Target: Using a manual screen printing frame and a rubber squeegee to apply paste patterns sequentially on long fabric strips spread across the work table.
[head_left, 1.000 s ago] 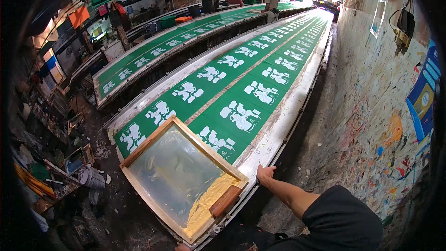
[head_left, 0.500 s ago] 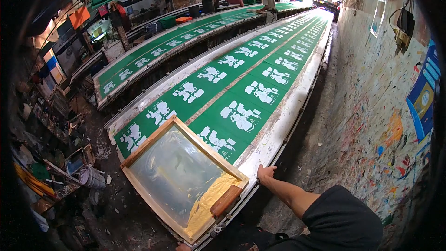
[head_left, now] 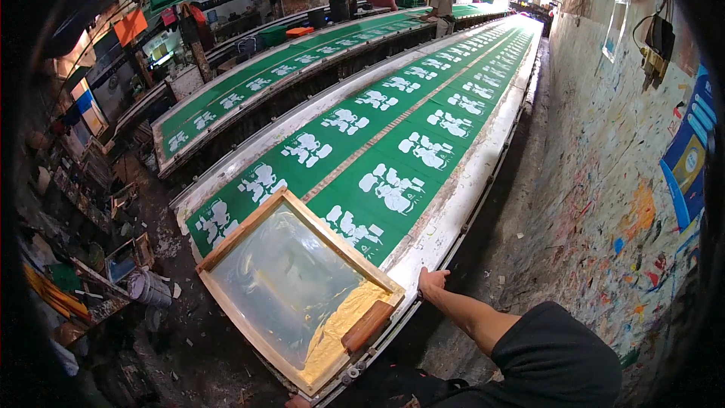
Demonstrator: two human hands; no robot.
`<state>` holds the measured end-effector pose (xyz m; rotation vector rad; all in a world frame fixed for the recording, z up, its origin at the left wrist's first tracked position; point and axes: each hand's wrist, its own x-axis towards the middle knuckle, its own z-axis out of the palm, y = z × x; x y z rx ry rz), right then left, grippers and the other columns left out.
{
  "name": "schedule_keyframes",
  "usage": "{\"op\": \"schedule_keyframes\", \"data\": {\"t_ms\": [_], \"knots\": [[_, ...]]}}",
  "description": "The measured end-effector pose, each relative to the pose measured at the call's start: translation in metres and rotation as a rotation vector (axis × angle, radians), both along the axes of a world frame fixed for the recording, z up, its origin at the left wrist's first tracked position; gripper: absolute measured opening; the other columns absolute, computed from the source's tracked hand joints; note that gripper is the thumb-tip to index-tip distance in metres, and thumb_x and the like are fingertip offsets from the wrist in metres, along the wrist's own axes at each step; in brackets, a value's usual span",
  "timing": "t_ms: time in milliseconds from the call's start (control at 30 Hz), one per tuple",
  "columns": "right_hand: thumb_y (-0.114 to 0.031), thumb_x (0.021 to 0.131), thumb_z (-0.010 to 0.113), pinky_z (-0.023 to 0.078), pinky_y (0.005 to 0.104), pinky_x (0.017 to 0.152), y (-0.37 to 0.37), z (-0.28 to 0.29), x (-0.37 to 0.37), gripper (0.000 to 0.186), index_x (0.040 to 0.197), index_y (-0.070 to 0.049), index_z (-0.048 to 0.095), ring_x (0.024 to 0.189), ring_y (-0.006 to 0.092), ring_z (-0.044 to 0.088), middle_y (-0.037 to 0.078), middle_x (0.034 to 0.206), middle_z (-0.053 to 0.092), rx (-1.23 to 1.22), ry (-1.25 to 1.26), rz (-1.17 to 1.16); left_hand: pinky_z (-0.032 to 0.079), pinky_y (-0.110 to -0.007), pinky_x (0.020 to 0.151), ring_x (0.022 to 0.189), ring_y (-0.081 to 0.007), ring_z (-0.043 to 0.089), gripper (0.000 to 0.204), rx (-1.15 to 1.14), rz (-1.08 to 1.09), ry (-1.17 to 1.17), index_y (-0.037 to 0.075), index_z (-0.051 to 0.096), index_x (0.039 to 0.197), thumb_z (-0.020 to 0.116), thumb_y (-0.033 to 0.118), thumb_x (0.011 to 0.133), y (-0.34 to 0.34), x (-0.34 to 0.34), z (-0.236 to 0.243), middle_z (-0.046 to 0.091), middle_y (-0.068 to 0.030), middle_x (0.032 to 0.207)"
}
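A wooden-framed printing screen (head_left: 260, 215) lies across the near end of a long printing table, partly over green fabric (head_left: 362, 208) with white printed figures. Yellow ink (head_left: 343, 321) is heaped along the screen's near right side, where a squeegee with a brown wooden handle (head_left: 368, 327) rests. My right hand (head_left: 433, 281) touches the table's white right edge, just beyond the frame's corner. Its thumb and a finger are spread, and nothing shows in it. Only a small part of my left hand (head_left: 297, 402) appears, by the frame's lowest corner; its fingers are mostly hidden.
A second long table with green printed fabric (head_left: 249, 87) runs along the left, with a person (head_left: 441, 7) standing beside it. A paint-stained wall (head_left: 604, 204) borders the right-hand aisle. A bucket (head_left: 149, 287) and clutter stand on the left floor.
The person at the far table has shifted slightly to the right and become more upright. My hands, the screen and the squeegee show no visible movement.
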<state>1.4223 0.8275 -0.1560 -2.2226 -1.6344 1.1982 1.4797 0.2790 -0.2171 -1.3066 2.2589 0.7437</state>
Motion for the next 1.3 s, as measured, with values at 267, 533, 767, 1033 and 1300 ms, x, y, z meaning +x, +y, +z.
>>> {"op": "schedule_keyframes", "data": {"t_ms": [267,533,767,1033,1300], "knots": [[-0.035,0.083,0.069,0.043,0.0461,0.104,0.001,0.004,0.003,0.096,0.149,0.005,0.012,0.121,0.0416,0.054,0.031,0.133,0.05,0.001,0.004,-0.012,0.049,-0.046,0.069,0.083,-0.0334,0.066,0.058,-0.031,-0.026,0.003,-0.005,0.07,0.099,0.052,0.049,0.095,-0.01,-0.003,-0.028,0.071,-0.0186,0.091],[-0.034,0.082,0.069,0.042,0.0465,0.105,-0.006,0.005,-0.005,0.096,0.149,0.006,0.012,0.121,0.0424,0.054,0.032,0.133,0.049,0.021,0.011,0.008,0.05,-0.047,0.065,0.08,-0.0319,0.066,0.064,-0.184,-0.036,0.083,-0.004,0.072,0.09,0.053,0.057,0.09,-0.034,0.007,-0.082,0.071,-0.0161,0.084],[-0.035,0.083,0.068,0.041,0.0468,0.107,0.004,-0.002,0.003,0.098,0.15,0.006,0.01,0.124,0.0425,0.051,0.032,0.136,0.047,-0.001,0.01,-0.009,0.052,-0.047,0.07,0.086,-0.0358,0.068,0.071,-0.463,-0.051,0.142,-0.007,0.071,0.098,0.05,0.061,0.09,0.016,-0.001,-0.007,0.071,-0.0205,0.093],[-0.034,0.084,0.068,0.04,0.0472,0.108,0.001,0.004,0.001,0.097,0.15,0.005,0.009,0.125,0.0425,0.05,0.032,0.139,0.044,-0.028,0.028,-0.004,0.052,-0.047,0.07,0.087,-0.036,0.068,0.072,-0.351,0.036,0.099,-0.007,0.07,0.101,0.049,0.061,0.091,0.006,0.0,-0.021,0.071,-0.0203,0.095],[-0.036,0.082,0.07,0.041,0.047,0.106,0.004,-0.011,0.002,0.1,0.15,0.006,0.01,0.123,0.0421,0.052,0.032,0.135,0.048,0.012,0.004,-0.011,0.053,-0.047,0.07,0.087,-0.0362,0.068,0.072,-0.236,0.111,0.056,-0.007,0.07,0.103,0.048,0.061,0.091,-0.005,-0.001,-0.035,0.071,-0.0202,0.096]]}}
